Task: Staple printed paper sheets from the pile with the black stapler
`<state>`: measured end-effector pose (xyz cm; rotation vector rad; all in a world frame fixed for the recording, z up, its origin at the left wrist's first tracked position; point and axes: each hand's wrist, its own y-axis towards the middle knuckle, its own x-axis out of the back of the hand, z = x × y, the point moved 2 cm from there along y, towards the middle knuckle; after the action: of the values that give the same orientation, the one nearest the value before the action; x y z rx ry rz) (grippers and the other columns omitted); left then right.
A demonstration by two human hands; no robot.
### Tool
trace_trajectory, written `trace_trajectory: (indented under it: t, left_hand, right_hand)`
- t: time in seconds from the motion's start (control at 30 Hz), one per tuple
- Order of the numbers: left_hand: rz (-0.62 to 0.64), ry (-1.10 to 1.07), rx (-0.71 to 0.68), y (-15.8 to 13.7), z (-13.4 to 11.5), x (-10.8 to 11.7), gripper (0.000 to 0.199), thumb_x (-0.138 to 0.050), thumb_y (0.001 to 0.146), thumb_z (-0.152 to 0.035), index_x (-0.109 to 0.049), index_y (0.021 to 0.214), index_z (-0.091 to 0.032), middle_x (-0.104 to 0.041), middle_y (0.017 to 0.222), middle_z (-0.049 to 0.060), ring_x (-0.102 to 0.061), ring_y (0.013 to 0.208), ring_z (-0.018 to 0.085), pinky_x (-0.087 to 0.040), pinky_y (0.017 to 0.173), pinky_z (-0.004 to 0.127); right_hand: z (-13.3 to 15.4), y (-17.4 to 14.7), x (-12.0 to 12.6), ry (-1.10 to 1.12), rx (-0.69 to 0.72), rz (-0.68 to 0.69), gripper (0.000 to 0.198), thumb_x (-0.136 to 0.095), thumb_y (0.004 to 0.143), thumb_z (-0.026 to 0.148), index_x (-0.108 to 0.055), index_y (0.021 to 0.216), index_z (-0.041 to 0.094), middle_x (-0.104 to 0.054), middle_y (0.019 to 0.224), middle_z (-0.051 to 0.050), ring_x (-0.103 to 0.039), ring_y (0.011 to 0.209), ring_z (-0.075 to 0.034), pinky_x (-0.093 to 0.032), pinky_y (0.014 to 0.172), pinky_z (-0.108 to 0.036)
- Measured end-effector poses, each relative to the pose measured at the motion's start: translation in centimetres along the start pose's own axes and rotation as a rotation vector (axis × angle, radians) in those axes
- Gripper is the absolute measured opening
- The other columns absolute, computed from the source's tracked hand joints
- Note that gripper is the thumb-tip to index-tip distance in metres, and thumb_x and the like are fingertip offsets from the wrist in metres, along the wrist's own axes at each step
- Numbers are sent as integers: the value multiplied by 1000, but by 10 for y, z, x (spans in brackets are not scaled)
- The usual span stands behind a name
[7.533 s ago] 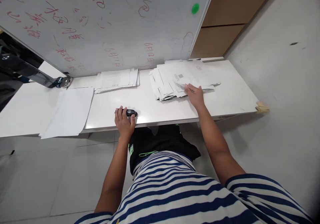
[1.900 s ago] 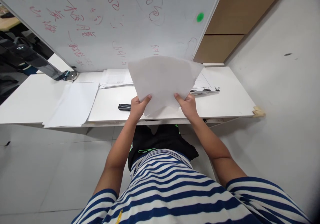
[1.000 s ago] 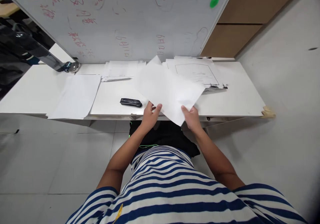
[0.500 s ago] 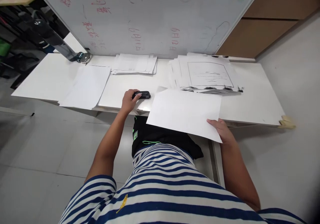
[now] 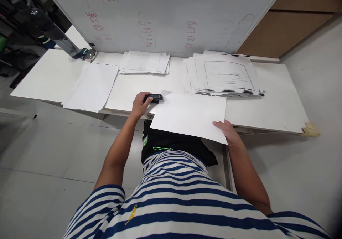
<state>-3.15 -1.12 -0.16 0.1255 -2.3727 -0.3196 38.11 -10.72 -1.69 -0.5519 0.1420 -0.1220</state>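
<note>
My left hand (image 5: 140, 104) is closed around the rear of a black stapler (image 5: 155, 97) near the front edge of the white table. Between thumb and fingers, my right hand (image 5: 227, 130) grips the lower right corner of white paper (image 5: 191, 114). A second corner peeks out at its top left, so there is more than one sheet. The paper reaches over the table's front edge, and its upper left corner lies right by the stapler's front end. Whether that corner is inside the stapler's jaws, I cannot tell.
Blank sheets (image 5: 92, 86) lie on the table (image 5: 125, 89) at left. Behind are a small paper stack (image 5: 145, 61) and a larger printed stack (image 5: 227, 75). A whiteboard (image 5: 165, 18) stands along the back edge. A grey upright device (image 5: 53, 29) stands behind the table's left end.
My right hand has brought the paper leftward, so its upper left corner now meets the stapler's front. My left hand still holds the stapler. The camera view has shifted slightly.
</note>
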Motion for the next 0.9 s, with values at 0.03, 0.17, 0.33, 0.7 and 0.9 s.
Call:
trace_trajectory:
  t: [0.03,0.17,0.33,0.7,0.9]
  left_hand:
    - [7,-5,-7,0,-1,0,29,-55,92,-41,-68,109,-22,-70,113,10,-60,108,25,-45,96,39]
    - [69,-17,-12,0,-6,5,30,-59,89,-43,-69,109,-23,-70,115,10,-62,110,27,-46,96,40]
    - [133,-59,21,5,-27,19,29,-61,89,-47,-71,104,-24,-71,114,9,-63,108,27,-47,96,40]
    - [56,3,-99,68,-57,-36,50,-58,88,-67,-68,107,-22,-61,132,15,-36,144,37,-20,121,53]
    - [71,82,-75,64,-43,-65,60,-63,84,-65,-63,126,-22,-46,152,14,-10,156,39,1,124,59]
  right_hand:
    - [0,1,-4,-2,2,12,34,-86,57,41,-73,84,26,-81,87,-3,-77,76,-28,-64,70,-40]
    - [1,6,-20,10,0,90,37,-88,58,40,-71,87,24,-81,91,-4,-77,80,-27,-64,70,-37]
    - [-1,9,-27,0,5,137,43,-90,59,42,-72,93,22,-81,90,-5,-77,83,-27,-64,71,-36]
    - [-14,7,-19,-4,-39,131,43,-91,64,48,-76,93,20,-81,92,-7,-77,80,-24,-64,70,-33]
    - [-22,12,-14,-64,-23,104,42,-90,66,46,-78,96,19,-81,96,-6,-77,89,-23,-62,80,-35]
